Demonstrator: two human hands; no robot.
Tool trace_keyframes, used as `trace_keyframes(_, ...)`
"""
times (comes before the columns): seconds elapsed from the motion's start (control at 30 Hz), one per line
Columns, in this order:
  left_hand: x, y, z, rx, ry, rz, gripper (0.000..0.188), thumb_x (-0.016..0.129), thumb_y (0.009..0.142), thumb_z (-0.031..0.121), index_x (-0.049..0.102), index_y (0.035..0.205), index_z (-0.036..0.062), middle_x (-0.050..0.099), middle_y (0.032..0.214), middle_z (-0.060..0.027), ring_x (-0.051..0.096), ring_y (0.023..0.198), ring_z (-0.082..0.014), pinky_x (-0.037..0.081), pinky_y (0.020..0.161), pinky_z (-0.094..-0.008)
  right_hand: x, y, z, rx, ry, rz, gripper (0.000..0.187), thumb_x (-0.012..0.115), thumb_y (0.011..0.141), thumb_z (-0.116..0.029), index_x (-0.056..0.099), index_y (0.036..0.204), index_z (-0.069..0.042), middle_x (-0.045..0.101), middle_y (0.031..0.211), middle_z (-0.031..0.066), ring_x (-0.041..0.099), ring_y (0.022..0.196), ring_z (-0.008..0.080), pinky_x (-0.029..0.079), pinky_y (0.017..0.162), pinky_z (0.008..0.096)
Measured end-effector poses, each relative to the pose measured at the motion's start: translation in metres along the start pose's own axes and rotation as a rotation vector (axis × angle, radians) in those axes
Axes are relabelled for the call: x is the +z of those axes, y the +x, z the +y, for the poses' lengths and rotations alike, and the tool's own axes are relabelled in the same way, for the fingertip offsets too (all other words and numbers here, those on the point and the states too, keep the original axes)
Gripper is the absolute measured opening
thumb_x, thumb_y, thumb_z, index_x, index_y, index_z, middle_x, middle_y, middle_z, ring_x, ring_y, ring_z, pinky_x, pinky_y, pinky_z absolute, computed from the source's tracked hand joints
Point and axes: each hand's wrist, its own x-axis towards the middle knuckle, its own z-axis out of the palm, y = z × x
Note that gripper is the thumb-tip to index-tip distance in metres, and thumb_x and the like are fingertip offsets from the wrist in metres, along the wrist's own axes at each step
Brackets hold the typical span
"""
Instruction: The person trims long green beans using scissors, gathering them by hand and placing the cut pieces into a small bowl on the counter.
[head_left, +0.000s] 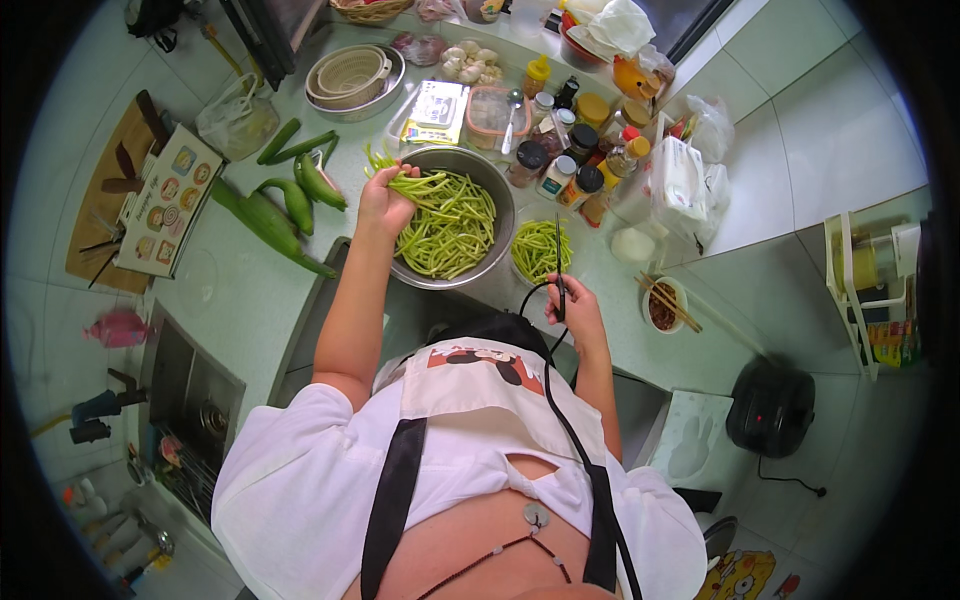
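Observation:
My left hand (386,205) is closed around a bunch of thin green stems (432,186) at the left rim of a large metal bowl (508,215). More long green stems (447,235) fill that bowl. My right hand (580,308) grips slim black scissors (559,245), their narrow end pointing away from me; whether the blades are apart is too small to tell. Just beyond this hand sits a smaller bowl with short green stem pieces (540,248). A black cable (568,425) runs down past the right hand over my apron (480,375).
Left of the bowl lie green gourds (262,222); a knife block (165,205) stands farther left, above the sink (200,395). Spice jars (556,176) crowd the back right. A small bowl with chopsticks (663,304) and a black appliance (770,405) are at right.

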Motion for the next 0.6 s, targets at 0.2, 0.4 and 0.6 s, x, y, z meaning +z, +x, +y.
trace_keyframes(0.2,0.009,-0.003,-0.025,0.040,-0.125,0.190,0.008,0.044,0.084,0.005,0.045,0.092,0.0041,0.051,0.089,-0.0090,0.049,0.096,-0.0288,0.038,0.086,-0.0467,-0.004,-0.007,-0.006,0.015,-0.042,-0.016,0.029,0.059,0.080,-0.019,0.052,0.103,-0.002,0.051,0.064,0.0012,0.048,0.050,0.0077,0.040,0.048,0.0203)
trace_keyframes(0.4,0.011,0.000,-0.048,-0.142,-0.165,0.039,0.010,0.043,0.087,0.013,0.047,0.089,0.0041,0.052,0.089,-0.0080,0.049,0.097,-0.0245,0.034,0.088,-0.0472,-0.007,-0.015,-0.013,-0.012,-0.044,-0.065,0.030,0.059,0.080,-0.018,0.051,0.104,-0.002,0.052,0.070,0.0009,0.049,0.060,0.0076,0.042,0.051,0.0213)
trace_keyframes(0.6,0.003,0.007,-0.065,0.056,0.292,0.071,0.010,0.048,0.086,0.012,0.050,0.087,0.0019,0.054,0.080,-0.0076,0.052,0.078,-0.0207,0.044,0.076,-0.0331,-0.020,-0.014,-0.002,0.000,-0.034,-0.042,0.027,0.057,0.080,-0.012,0.051,0.104,-0.001,0.053,0.072,0.0008,0.049,0.062,0.0073,0.042,0.050,0.0211)
